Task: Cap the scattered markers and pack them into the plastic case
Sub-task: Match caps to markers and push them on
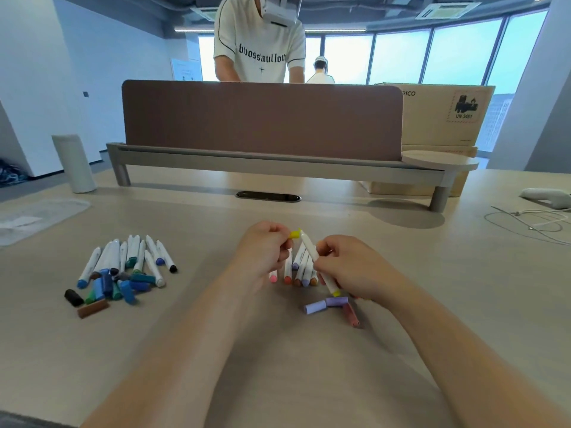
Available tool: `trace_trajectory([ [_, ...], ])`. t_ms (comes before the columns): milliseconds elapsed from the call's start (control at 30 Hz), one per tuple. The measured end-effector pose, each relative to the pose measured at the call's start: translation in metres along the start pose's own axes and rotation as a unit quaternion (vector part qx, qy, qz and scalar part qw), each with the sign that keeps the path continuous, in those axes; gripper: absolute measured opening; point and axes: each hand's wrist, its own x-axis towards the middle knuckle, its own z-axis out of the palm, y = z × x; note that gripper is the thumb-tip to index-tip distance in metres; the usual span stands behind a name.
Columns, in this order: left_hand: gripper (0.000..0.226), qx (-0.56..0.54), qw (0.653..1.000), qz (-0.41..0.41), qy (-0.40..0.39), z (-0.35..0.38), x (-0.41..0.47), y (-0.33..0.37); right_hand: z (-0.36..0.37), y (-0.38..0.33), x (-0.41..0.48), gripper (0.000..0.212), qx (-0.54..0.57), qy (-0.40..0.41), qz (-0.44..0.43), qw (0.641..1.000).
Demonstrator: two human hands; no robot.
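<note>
My right hand (pixel 349 267) grips a white marker (pixel 312 251) with a yellow end, tilted with its tip up and left. My left hand (pixel 262 248) pinches a yellow cap (pixel 295 234) right at that tip. Under my hands lie several white markers (pixel 296 270) with pink, orange and purple ends. Loose purple and reddish caps (pixel 332 305) lie just in front of my right hand. To the left sits a pile of white markers (pixel 129 257) with blue, green, black and brown caps (pixel 114 288) scattered in front. A clear plastic case (pixel 40 216) lies at the far left.
A brown desk divider (pixel 262 118) on a grey shelf stands across the back, with a person behind it. A grey cylinder (pixel 74 163) stands back left. A cardboard box (pixel 445 118), a white device (pixel 547 197) and a cable (pixel 531 223) are at the right.
</note>
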Motion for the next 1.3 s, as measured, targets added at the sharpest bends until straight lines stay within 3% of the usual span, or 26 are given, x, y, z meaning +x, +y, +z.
trace_trajectory([
  [400,0.015,0.001,1.000,0.028,0.015,0.004,-0.003,-0.001,-0.002,0.000,-0.009,0.009,0.002,-0.025,0.000,1.000],
  [600,0.012,0.109,0.990,0.090,0.003,0.002,-0.002,-0.001,-0.010,0.001,-0.012,0.010,0.018,-0.029,-0.009,0.999],
  [800,0.011,0.163,0.981,0.102,-0.007,0.004,-0.001,-0.005,-0.017,0.006,-0.014,0.013,0.039,-0.048,-0.012,0.998],
  [1033,0.024,0.131,0.985,0.099,-0.042,0.005,-0.007,0.001,-0.020,0.008,-0.013,0.012,0.029,-0.053,-0.014,0.998],
  [1300,0.011,0.137,0.986,0.093,-0.025,0.011,-0.014,0.003,-0.017,0.012,-0.008,0.013,0.006,-0.032,-0.009,0.999],
])
